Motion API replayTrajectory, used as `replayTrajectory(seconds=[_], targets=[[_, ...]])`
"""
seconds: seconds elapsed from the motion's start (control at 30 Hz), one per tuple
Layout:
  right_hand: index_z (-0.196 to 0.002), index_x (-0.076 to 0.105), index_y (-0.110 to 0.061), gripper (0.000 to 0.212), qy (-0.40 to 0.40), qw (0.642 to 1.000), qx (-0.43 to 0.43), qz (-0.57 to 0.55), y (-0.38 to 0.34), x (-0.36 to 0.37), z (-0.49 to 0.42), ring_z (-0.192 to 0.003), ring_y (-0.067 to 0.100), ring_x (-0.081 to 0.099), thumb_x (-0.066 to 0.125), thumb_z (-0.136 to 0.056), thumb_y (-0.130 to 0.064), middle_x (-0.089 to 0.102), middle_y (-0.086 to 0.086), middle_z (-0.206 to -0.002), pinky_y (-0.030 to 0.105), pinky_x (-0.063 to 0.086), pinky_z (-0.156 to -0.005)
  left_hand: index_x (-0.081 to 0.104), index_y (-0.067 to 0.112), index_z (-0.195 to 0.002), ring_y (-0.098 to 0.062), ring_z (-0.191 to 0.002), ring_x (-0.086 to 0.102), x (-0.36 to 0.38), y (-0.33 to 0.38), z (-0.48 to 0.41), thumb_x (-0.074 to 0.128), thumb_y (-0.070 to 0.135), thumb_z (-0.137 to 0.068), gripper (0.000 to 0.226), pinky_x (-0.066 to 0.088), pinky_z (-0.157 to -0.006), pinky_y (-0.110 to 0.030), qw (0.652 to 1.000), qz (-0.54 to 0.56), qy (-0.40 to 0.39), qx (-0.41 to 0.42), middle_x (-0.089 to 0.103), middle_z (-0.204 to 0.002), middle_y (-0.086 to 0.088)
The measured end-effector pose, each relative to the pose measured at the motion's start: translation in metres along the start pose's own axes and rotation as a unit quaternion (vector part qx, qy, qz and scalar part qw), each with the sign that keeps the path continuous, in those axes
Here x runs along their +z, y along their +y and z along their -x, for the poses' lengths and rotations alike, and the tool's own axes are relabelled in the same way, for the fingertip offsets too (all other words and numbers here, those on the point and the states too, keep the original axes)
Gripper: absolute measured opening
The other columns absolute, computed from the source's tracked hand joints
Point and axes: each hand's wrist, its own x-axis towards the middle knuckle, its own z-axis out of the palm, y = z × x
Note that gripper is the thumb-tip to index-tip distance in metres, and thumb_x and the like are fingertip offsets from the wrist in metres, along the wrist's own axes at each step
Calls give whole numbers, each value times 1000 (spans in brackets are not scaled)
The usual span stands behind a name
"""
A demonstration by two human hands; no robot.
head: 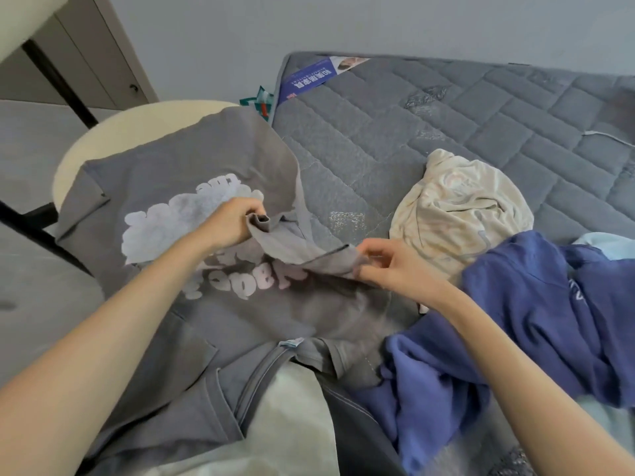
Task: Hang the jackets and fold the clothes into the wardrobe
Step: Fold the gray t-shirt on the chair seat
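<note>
Both hands pinch one sleeve of the grey T-shirt (206,321) — left hand (229,221) at its cuff, right hand (388,266) at its hem — the shirt spread across the mattress (464,125) corner and stool (137,128).

The fingertips of your left hand (230,219) are buried in the bunched grey sleeve (295,242), so how they lie cannot be told. Your left forearm (137,297) and that sleeve cover the middle of the shirt's print (161,225). The fingers of your right hand (395,266) are blurred. Just right of it, the blue garment (532,304) is blurred, runs off the frame's edge and hides the near side of the cream garment (460,201).
</note>
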Motion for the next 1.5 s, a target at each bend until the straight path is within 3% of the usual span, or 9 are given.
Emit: replayTrajectory(seconds=[0.1, 0.2, 0.37, 0.6, 0.73, 0.93, 1.07, 1.23, 1.5], targets=[[-80, 64, -11, 4, -162, 938, 18, 306, -11, 19, -4, -68, 10, 60, 67, -77, -12, 66, -10, -72, 27, 47, -66, 55, 14, -94, -15, -77, 60, -13, -13, 19, 39, 5, -96, 19, 47, -66, -27, 979, 59, -13, -193, 66, -99, -6], [-98, 70, -18, 24, -249, 915, 2, 319, -18, 29, -1, -92, 18, 58, 70, -76, -8, 66, 4, -99, 27, 45, -85, 46, 23, -120, -16, -88, 61, -11, -12, 34, 37, 41, -99, 29, 47, -72, -30, 958, 99, -67, -261, 63, -109, 2], [-99, 72, -18, 36, -262, 929, -9, 262, -21, 41, 4, -101, 20, 60, 59, -76, 5, 69, 4, -108, 34, 46, -93, 46, 15, -130, -26, -114, 52, 35, -10, 37, 67, 51, -80, 65, 46, -87, -34, 969, -161, -93, -166, 49, -127, -7], [-73, 47, -11, 35, -293, 951, 98, 21, -7, 63, 18, -100, 18, 65, 38, -83, 22, 67, 18, -105, 9, 46, -73, 62, 17, -96, -26, -106, 58, 33, -23, 42, 51, 18, -94, 11, 46, -83, -32, 978, -89, 112, -149, 65, -111, -6], [-90, 42, -12, 34, -282, 940, 5, 190, -10, 60, 19, -100, 18, 59, 52, -72, 16, 65, 5, -114, 14, 42, -76, 65, 20, -106, -19, -94, 59, 6, -15, 65, 49, 19, -93, 20, 49, -81, -35, 982, -138, 119, -57, 64, -108, 3], [-127, 29, -25, 86, -339, 818, -31, 463, -16, 76, 26, -110, 20, 38, 78, -59, -7, 37, -2, -122, 43, 45, -89, 64, 26, -110, -10, -92, 59, -25, 5, 133, 54, 26, -93, 20, 48, -68, -23, 989, -108, 103, -10, 63, -102, 13], [-134, 28, -22, 83, -271, 759, -139, 575, 4, 86, 35, -110, 21, 42, 69, -63, -8, 35, 0, -123, 35, 46, -86, 49, 34, -132, -18, -126, 38, -27, 5, 192, 53, 56, -87, 50, 34, -105, -36, 980, -200, 17, -14, 48, -135, 4], [-117, 49, -15, 47, -213, 861, -136, 440, 15, 69, 27, -106, 20, 52, 63, -72, -14, 54, 1, -113, 35, 44, -83, -5, 49, -146, 0, -135, -4, -13, -5, 257, 56, 84, -57, 113, 11, -116, -35, 971, -209, -102, -54, -1, -150, 24], [-102, 48, -16, 26, 12, 940, -165, 299, -4, 57, 8, -61, 24, 53, 54, -81, -1, 59, 0, -69, 40, 43, -62, -30, 57, -133, -3, -143, -16, 2, -21, 283, 70, 71, -56, 127, 9, -118, -31, 976, -184, -93, -76, -18, -156, 17]])
